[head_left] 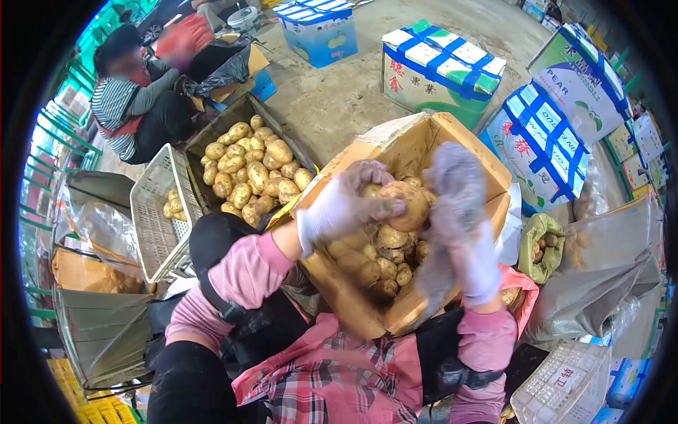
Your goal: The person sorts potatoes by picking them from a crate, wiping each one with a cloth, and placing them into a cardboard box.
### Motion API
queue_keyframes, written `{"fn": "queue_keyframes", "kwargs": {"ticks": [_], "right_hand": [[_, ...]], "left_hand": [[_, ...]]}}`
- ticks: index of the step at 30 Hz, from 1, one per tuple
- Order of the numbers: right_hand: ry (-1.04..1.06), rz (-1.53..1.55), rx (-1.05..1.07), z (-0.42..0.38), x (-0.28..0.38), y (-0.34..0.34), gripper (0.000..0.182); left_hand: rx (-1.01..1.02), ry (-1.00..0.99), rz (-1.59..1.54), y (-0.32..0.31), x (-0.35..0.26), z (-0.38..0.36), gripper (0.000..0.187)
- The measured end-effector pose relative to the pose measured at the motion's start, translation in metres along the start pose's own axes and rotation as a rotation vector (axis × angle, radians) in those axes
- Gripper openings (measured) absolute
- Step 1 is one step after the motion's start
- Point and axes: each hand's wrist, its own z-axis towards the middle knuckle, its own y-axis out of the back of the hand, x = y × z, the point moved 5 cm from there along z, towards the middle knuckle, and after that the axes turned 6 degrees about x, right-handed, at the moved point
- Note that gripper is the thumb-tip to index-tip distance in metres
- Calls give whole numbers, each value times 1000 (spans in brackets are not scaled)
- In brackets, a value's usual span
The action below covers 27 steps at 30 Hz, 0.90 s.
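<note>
My left hand (357, 201), in a pale glove soiled on the fingers, grips a large brown potato (404, 206) above an open cardboard box (494, 166). Inside that box, between my knees, lie more potatoes (387, 268). My right hand (462, 205), gloved white and grey, is smeared by motion just right of the held potato. Grey blur runs from its fingers down toward the box's right wall, and I cannot tell whether it holds a cloth.
A crate of potatoes (254, 169) stands ahead left, beside a white plastic basket (159, 233) with a few potatoes. Taped fruit cartons (441, 67) stand ahead right. A green sack (542, 247) and white crate (561, 385) are to the right. A person (145, 99) squats at the upper left.
</note>
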Motion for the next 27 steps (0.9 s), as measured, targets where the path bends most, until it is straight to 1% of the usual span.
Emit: {"fn": "queue_keyframes", "kwargs": {"ticks": [1, 2, 3, 5, 7, 9, 10, 11, 12, 13, 14, 15, 18, 19, 22, 23, 25, 27], "right_hand": [[-51, 86, 60, -1, -10, -19, 31], [25, 218, 144, 0, -22, -25, 30], [89, 355, 237, 0, -33, -32, 29], [35, 243, 44, -3, -44, -22, 32], [61, 125, -155, -2, -40, -15, 36], [-67, 336, -123, 4, -36, -16, 37], [-134, 446, -108, 7, -34, -18, 38], [-42, 314, -159, 11, -24, -20, 39], [22, 101, -181, 12, -29, -17, 39], [84, -111, -196, 14, -43, -15, 39], [143, -321, -204, 15, -50, -16, 39], [247, -403, -140, 22, -40, -27, 39], [183, -472, -106, 20, -55, -33, 41], [38, -482, -109, 23, -65, -25, 42], [-93, -247, -229, 34, -62, -10, 41], [-120, 135, -216, 36, -58, -17, 42], [233, -633, -59, 43, -37, -41, 40], [293, -423, 42, 30, -60, -57, 37]], "left_hand": [[-51, -47, -7, -4, 2, -4, 45], [-99, -91, -19, -5, 5, -7, 44], [-117, 114, -304, -4, 22, -9, 37], [-84, 216, -586, 3, 31, -12, 32], [-41, 326, -844, 13, 36, -14, 28], [20, -100, -214, 25, 23, -12, 36], [91, -191, -127, 25, 28, -10, 42], [157, -289, -44, 23, 31, -9, 50], [215, -390, 28, 22, 34, -10, 57], [242, -592, 302, 21, 34, -7, 59], [378, -204, -133, 7, 35, -1, 63], [319, 193, -590, -7, 37, -2, 67], [270, 73, -302, -5, 41, -4, 70], [223, 51, -341, -4, 48, -3, 66], [76, 10, -29, 5, 52, 0, 65], [40, 5, 113, 7, 48, -1, 64], [-28, -6, 392, 6, 34, -5, 63], [-71, -22, 662, -2, 36, -7, 59]]}}
